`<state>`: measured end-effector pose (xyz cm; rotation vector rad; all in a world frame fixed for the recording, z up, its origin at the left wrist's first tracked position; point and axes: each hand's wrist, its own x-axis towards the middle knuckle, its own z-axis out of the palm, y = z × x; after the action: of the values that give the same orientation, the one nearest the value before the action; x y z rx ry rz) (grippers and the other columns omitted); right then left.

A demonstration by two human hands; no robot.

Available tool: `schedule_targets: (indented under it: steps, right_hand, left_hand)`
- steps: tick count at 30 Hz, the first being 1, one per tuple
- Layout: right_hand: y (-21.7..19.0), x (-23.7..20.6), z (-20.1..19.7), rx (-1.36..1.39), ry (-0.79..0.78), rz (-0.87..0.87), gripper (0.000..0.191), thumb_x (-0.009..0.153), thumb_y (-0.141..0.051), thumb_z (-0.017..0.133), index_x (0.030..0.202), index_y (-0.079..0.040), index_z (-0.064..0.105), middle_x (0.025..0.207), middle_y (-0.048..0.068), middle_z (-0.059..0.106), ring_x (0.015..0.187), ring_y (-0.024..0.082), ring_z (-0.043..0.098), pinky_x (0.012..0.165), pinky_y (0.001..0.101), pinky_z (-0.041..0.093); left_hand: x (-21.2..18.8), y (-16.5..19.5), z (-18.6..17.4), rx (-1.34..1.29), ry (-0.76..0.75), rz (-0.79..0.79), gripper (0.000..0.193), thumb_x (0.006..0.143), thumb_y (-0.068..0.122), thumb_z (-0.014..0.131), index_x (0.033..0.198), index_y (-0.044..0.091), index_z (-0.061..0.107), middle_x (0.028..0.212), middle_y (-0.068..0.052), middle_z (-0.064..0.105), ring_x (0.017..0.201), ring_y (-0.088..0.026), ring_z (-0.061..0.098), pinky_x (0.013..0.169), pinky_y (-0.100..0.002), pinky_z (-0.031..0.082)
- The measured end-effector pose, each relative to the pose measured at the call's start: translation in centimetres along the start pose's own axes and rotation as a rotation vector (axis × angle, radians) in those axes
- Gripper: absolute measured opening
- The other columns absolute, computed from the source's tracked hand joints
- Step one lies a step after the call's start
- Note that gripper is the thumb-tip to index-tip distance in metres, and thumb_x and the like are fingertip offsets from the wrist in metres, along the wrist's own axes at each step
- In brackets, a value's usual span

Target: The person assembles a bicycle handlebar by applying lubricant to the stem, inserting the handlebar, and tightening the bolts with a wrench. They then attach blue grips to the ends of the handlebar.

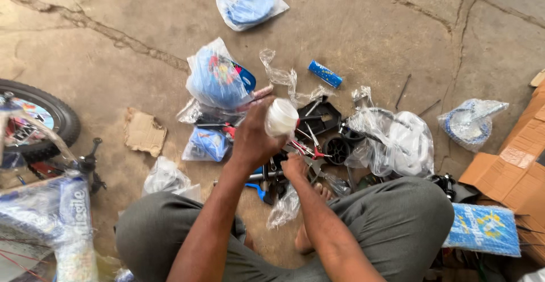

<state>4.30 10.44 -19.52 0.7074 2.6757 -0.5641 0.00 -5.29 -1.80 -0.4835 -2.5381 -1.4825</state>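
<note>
The concrete floor (113, 60) is cracked and carries everything. At the left edge stands a bicycle wheel (48, 114) with a black tyre, and near it a wrapped bike frame (62, 219) in clear plastic. At the right edge lies flattened cardboard (519, 163), with a blue printed pad (482, 229) just near of it. In the middle a big clear bag (397, 140) holds dark parts, and to its right a smaller bag with a blue ring-shaped part (471, 123) lies apart. Left of centre sits a blue bagged part (218, 80); far beyond it lies another blue bag (250, 4). A torn card scrap (145, 133) lies to the left of these. A blue grip (325, 74) lies far of the parts pile.

The person sits with grey-trousered knees (397, 219) spread, a bare foot (309, 234) between them.

The left hand (252, 140) is raised above the pile, its fingers closed around a white tub (281, 117), which sticks out to the right of the fist. The right hand (295, 168) is lower and nearer, just below the tub, fingers curled down into the small metal tools (309, 151); whether it grips one I cannot tell.
</note>
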Motion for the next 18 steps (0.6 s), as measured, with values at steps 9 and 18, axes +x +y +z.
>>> schedule_targets:
  steps: [9, 18]
  right_hand:
    - [-1.6, 3.0, -7.1, 1.109, 0.195, 0.271, 0.026, 0.085, -0.014, 0.073, 0.11, -0.006, 0.069, 0.08, 0.006, 0.07, 0.056, 0.016, 0.053, 0.05, 0.033, 0.041]
    - [-3.9, -2.3, -21.8, 0.223, 0.75, -1.09, 0.024, 0.09, -0.007, 0.073, 0.113, -0.006, 0.067, 0.078, 0.009, 0.062, 0.064, 0.021, 0.06, 0.057, 0.037, 0.048]
  left_hand:
    - [1.0, -0.3, 0.5, 0.039, -0.025, -0.136, 0.086, 0.065, 0.024, 0.088, 0.141, 0.007, 0.05, 0.125, -0.021, 0.065, 0.113, -0.038, 0.066, 0.093, -0.047, 0.054]
    - [0.1, 1.8, -0.6, -0.117, -0.036, 0.028, 0.105, 0.067, 0.028, 0.09, 0.154, 0.005, 0.037, 0.139, -0.025, 0.06, 0.128, -0.042, 0.061, 0.104, -0.047, 0.049]
